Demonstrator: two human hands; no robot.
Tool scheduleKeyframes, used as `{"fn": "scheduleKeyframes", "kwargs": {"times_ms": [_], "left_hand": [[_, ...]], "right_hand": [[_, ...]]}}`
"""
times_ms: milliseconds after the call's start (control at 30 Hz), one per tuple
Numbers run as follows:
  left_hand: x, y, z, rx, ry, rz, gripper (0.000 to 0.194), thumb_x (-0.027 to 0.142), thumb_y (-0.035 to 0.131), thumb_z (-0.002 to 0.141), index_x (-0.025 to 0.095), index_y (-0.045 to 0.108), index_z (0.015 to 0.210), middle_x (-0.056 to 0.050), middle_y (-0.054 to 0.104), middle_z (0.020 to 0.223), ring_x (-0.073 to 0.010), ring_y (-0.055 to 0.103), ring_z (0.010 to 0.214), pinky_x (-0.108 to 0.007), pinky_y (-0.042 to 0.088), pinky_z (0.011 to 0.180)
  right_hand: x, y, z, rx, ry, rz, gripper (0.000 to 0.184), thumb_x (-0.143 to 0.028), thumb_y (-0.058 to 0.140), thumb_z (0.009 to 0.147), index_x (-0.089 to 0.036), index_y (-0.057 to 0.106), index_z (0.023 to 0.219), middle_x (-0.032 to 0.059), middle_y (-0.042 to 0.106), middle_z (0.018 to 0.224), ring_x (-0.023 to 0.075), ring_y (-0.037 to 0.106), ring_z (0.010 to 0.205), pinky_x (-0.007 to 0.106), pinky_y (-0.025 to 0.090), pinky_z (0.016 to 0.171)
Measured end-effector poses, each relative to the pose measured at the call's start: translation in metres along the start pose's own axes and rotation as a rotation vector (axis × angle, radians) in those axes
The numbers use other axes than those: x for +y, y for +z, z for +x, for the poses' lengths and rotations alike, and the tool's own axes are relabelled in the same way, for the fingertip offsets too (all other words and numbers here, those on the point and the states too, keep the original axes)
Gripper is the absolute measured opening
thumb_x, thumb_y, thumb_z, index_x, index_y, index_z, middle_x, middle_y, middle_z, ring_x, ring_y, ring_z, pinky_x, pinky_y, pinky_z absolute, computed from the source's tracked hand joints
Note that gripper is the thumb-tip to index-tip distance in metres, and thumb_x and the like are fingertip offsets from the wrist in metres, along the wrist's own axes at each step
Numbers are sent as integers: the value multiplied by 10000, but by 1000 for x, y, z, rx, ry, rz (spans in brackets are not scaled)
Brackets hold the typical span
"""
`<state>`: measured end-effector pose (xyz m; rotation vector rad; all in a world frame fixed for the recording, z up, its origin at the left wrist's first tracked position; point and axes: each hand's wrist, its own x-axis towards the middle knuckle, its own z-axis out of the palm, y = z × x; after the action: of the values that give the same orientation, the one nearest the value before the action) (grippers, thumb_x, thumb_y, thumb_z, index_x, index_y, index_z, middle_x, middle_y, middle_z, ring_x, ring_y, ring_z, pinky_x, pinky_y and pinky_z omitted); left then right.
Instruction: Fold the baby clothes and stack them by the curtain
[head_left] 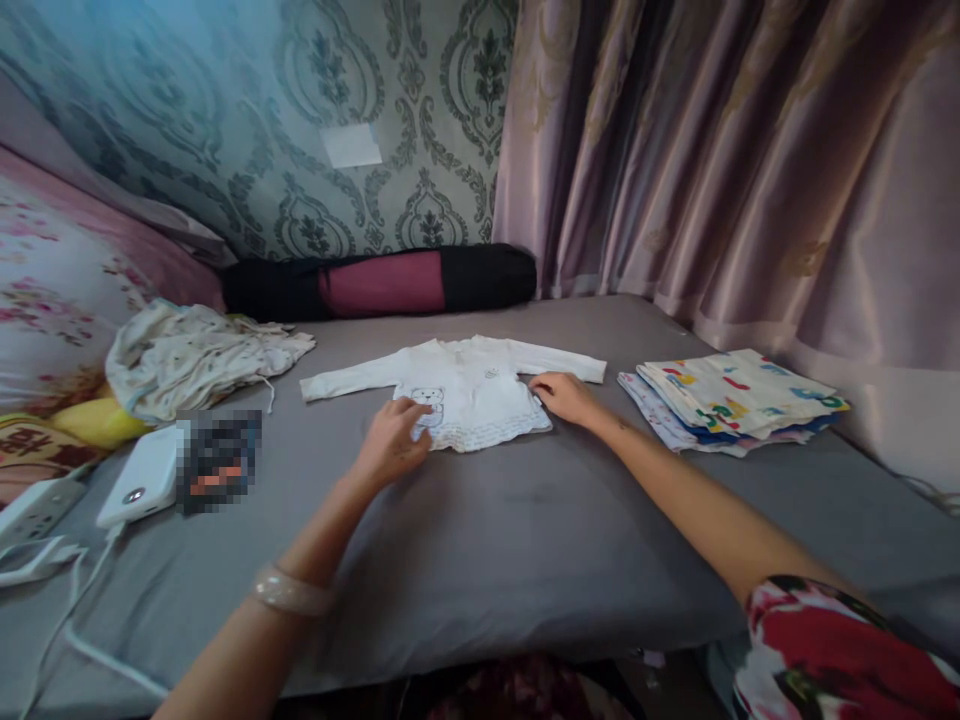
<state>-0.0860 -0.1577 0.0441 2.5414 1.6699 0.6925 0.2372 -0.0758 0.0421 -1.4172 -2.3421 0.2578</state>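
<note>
A small white long-sleeved baby shirt (469,385) lies spread flat on the grey sheet, its sleeves stretched out to both sides. A line-drawn bear is printed at its lower left, and rows of small print run along the hem. Over the bear print and the left side rests my left hand (394,440), its fingers and thumb apart. My right hand (566,398) is at the shirt's right side, just below the sleeve, with thumb and fingertips pinched together on the side edge.
Folded patterned clothes (742,395) form a stack at the right. A crumpled light cloth (195,355) lies left, near a white power bank (142,475), a power strip (37,510) and cables. Along the wall lies a long black and maroon bag (382,282), beside curtains (675,150).
</note>
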Motion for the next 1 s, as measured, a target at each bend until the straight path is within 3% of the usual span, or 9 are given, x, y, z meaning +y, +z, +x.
{"fn": "scheduleKeyframes", "kwargs": {"times_ms": [100,200,333,467,633,733,833,1000], "left_hand": [[58,24,32,-64,120,-131,249,235,490,856,172,662,1025,-90,648,1002,-220,589,950,-352,456,880],[113,50,57,-165,184,-140,202,229,510,869,177,659,995,-98,649,1011,-232,585,974,-359,455,875],[152,77,72,-204,141,-104,179,286,558,868,157,632,970,-136,619,1055,-268,559,1006,-398,457,872],[158,89,74,-198,71,-95,156,293,549,884,166,603,958,-141,601,1049,-269,549,1007,-407,466,862],[155,87,75,-216,41,-30,205,219,430,926,140,606,996,-159,610,1020,-257,566,1001,-371,470,848],[152,88,76,-187,-11,-109,257,249,377,956,156,614,996,-137,635,998,-235,586,978,-348,477,835],[148,90,75,-152,-16,-191,265,288,390,960,175,630,962,-113,650,972,-222,594,959,-345,480,844],[152,87,70,-178,130,-158,257,330,445,938,166,640,902,-144,637,1013,-256,580,989,-402,473,885]], "right_hand": [[4,7,28,17,61,-101,232,-164,504,886,-212,690,1017,50,687,1060,193,597,1002,274,434,849],[7,12,46,29,23,-209,252,-125,515,868,-212,678,1038,66,654,1105,202,553,1063,286,425,889],[11,14,56,-8,-100,-333,281,-71,475,859,-192,679,1009,85,645,1080,219,536,1044,303,415,890],[16,16,61,-47,-204,-403,276,-80,452,880,-177,680,1001,90,649,1044,230,539,992,320,398,847],[24,16,67,-69,-349,-496,238,-128,458,911,-178,675,995,108,642,1017,231,517,961,335,359,831],[29,13,69,-86,-377,-544,220,-163,459,927,-183,675,958,110,634,1014,229,506,967,331,356,815],[28,9,71,-110,-354,-537,225,-164,460,928,-184,683,953,107,638,1020,235,514,994,334,373,816],[9,13,75,-100,-171,-392,262,-74,488,859,-169,715,947,123,661,1085,247,553,1070,345,402,906]]}}
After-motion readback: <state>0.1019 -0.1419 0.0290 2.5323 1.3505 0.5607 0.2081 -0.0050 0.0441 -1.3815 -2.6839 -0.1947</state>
